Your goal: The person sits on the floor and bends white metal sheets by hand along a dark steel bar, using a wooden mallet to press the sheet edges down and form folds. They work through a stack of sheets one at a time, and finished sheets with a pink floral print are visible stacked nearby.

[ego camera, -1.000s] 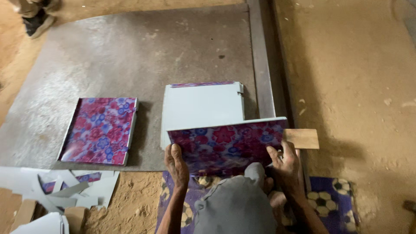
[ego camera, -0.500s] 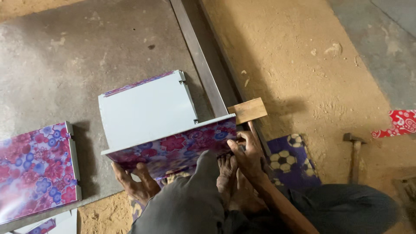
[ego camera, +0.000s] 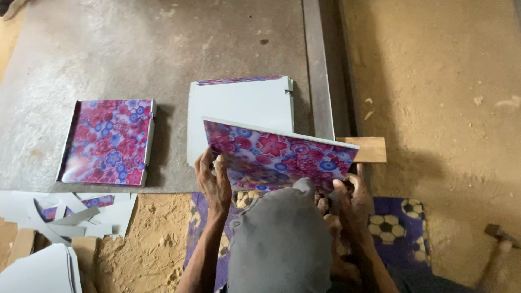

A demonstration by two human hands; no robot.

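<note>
Nearest, the left hand (ego camera: 213, 182) wraps its fingers over the left edge of the flowered sheet (ego camera: 279, 156), while the right hand (ego camera: 350, 196) pinches its lower right corner; the sheet stands tilted between them above a bent knee (ego camera: 279, 239). Just right of the right hand's grip lies a wooden block (ego camera: 370, 149). Beyond the sheet rests a white panel stack (ego camera: 240, 111); further left, another flowered panel (ego camera: 109, 141).

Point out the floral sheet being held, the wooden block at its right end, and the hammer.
Floral sheet (ego camera: 282, 154), head view: middle of its patterned face.
Wooden block (ego camera: 370, 149), head view: its exposed right half.
Hammer (ego camera: 498, 234), head view: its dark head, at the lower right edge.
</note>
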